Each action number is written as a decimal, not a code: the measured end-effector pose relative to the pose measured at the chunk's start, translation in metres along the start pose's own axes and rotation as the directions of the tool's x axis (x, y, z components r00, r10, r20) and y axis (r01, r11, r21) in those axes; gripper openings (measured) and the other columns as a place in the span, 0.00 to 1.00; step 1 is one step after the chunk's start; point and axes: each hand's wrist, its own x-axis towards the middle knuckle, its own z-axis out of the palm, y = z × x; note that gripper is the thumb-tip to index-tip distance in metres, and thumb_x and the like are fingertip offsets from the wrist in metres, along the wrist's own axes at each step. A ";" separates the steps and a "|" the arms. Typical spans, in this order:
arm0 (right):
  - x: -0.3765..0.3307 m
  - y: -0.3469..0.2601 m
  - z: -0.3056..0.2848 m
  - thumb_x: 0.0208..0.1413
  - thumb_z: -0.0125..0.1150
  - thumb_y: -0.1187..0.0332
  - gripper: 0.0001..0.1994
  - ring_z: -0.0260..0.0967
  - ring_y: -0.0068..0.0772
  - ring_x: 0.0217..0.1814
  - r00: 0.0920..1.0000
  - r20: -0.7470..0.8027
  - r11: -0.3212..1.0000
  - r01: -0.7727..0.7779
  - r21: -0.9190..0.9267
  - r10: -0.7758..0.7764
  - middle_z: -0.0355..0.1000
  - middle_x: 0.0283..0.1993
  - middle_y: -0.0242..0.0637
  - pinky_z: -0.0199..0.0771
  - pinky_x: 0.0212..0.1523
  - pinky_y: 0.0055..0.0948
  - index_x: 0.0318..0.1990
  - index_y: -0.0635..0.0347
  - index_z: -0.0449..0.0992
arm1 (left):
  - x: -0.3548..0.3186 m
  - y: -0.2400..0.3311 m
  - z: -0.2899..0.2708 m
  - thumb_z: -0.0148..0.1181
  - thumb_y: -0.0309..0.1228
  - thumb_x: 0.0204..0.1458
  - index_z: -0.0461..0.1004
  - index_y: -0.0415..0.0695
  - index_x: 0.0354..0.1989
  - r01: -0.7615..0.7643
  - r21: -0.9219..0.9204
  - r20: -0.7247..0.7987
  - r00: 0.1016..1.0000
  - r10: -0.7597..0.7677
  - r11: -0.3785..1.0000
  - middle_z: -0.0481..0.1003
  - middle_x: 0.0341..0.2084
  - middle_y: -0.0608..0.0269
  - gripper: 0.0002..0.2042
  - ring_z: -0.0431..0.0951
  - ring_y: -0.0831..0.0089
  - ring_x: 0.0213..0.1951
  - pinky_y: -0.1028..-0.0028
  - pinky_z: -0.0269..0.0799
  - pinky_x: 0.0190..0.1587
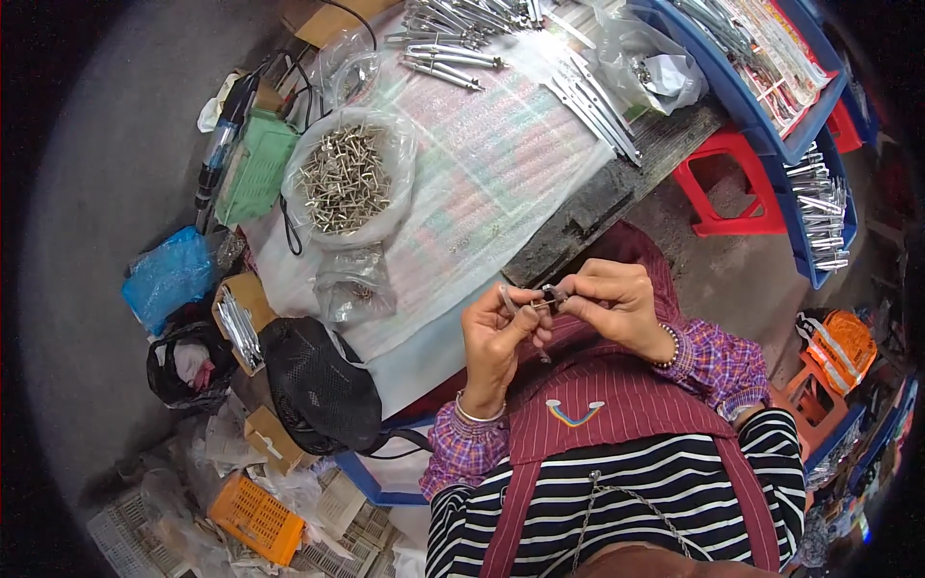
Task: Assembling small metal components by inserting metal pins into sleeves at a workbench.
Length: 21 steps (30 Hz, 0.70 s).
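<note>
Your left hand (493,339) and right hand (617,301) meet in front of your maroon apron (578,438), just off the near edge of the table (472,178). Each one is pinching: thumb and fingertips of both close on a small metal part (550,295), which sits between the two sets of fingertips and shows dark and shiny bits, with a thin pin-like piece toward the left. It is too small and too covered by your fingers to tell more of its shape. Your left fingers also hold a narrow pale strip (508,298) that sticks up beside the thumb.

Beyond your grip and to its left, an open clear bag full of short metal pins (344,180) stands on the table, with a smaller clear bag (355,285) on its near side. Well beyond your hands lies a heap of slim metal bars (448,43); to the right of the heap, a few longer strips (595,111) reach toward the table's edge. Left of your left hand is a black mesh cap (321,385), and past it a cardboard box (258,306) holding more metal pieces. Beyond your right hand stand a red stool (737,227) and a blue tray (744,122).
</note>
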 end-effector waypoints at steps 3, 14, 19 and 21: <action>0.000 -0.002 0.000 0.42 0.62 0.78 0.07 0.66 0.22 0.23 0.997 0.013 0.997 -0.072 0.030 0.072 0.69 0.22 0.36 0.63 0.23 0.20 0.32 0.66 0.77 | -0.003 0.001 0.007 0.57 0.27 0.51 0.70 0.35 0.35 -0.050 0.054 -0.011 0.999 0.050 0.997 0.73 0.22 0.57 0.08 0.73 0.76 0.21 0.82 0.68 0.22; 0.000 0.008 -0.001 0.39 0.62 0.81 0.09 0.67 0.25 0.20 1.000 0.002 0.999 -0.011 -0.046 0.011 0.69 0.21 0.37 0.64 0.20 0.20 0.32 0.66 0.77 | -0.004 0.002 0.012 0.55 0.24 0.51 0.70 0.34 0.35 -0.054 0.124 -0.073 0.995 0.063 0.991 0.73 0.22 0.59 0.06 0.73 0.78 0.21 0.83 0.68 0.22; -0.002 0.000 0.004 0.38 0.63 0.78 0.08 0.64 0.20 0.19 0.994 -0.061 0.991 0.081 -0.110 -0.088 0.67 0.20 0.33 0.58 0.18 0.20 0.31 0.66 0.77 | 0.002 0.001 0.002 0.56 0.25 0.51 0.70 0.34 0.35 0.111 -0.109 0.006 0.994 -0.111 0.988 0.73 0.22 0.58 0.07 0.72 0.78 0.20 0.83 0.67 0.21; 0.000 0.003 0.001 0.39 0.63 0.79 0.08 0.64 0.21 0.19 0.999 -0.031 0.998 0.025 -0.065 -0.027 0.67 0.20 0.34 0.58 0.18 0.21 0.31 0.65 0.77 | 0.001 0.000 0.002 0.56 0.24 0.51 0.70 0.34 0.35 0.144 -0.190 0.040 0.990 -0.139 0.971 0.73 0.21 0.58 0.06 0.72 0.78 0.20 0.84 0.67 0.21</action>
